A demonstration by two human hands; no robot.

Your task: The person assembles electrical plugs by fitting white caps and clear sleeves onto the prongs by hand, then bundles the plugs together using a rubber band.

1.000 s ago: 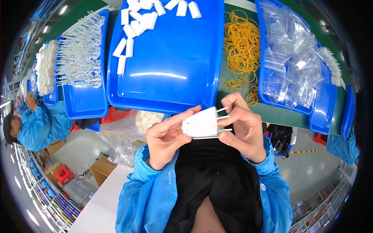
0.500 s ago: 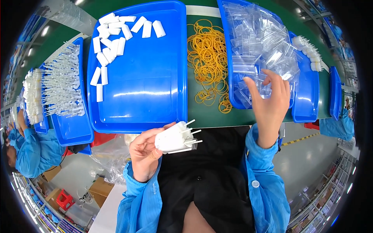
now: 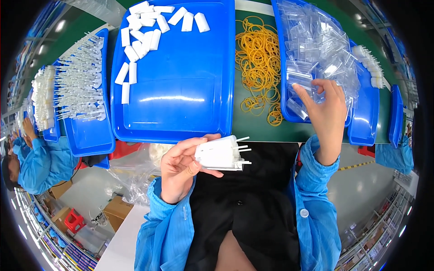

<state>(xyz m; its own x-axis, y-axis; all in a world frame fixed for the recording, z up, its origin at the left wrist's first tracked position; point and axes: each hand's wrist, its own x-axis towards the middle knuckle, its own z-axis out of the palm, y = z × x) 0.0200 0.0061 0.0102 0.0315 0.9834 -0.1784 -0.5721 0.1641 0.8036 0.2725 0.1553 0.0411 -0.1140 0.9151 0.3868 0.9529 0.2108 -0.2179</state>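
My left hand [image 3: 183,169] grips a small stack of white plastic parts [image 3: 220,154] with thin prongs pointing right, held over my lap just in front of the green table edge. My right hand [image 3: 323,113] reaches into the blue tray [image 3: 361,122] at the right, fingers spread and touching the heap of small clear plastic bags [image 3: 316,49]; whether a bag is pinched I cannot tell. A big blue tray [image 3: 181,104] in the middle holds several white blocks [image 3: 144,36] in its far left corner.
A pile of yellow rubber bands [image 3: 260,67] lies on the green table between the two trays. At the left a blue tray [image 3: 88,135] carries rows of white pronged parts [image 3: 81,86]. A person in blue [image 3: 29,158] works at far left. Cardboard boxes [image 3: 115,207] sit on the floor.
A second ago both hands held the white parts together. The right hand let go and moved up right into the tray of clear bags; the left hand keeps the stack.
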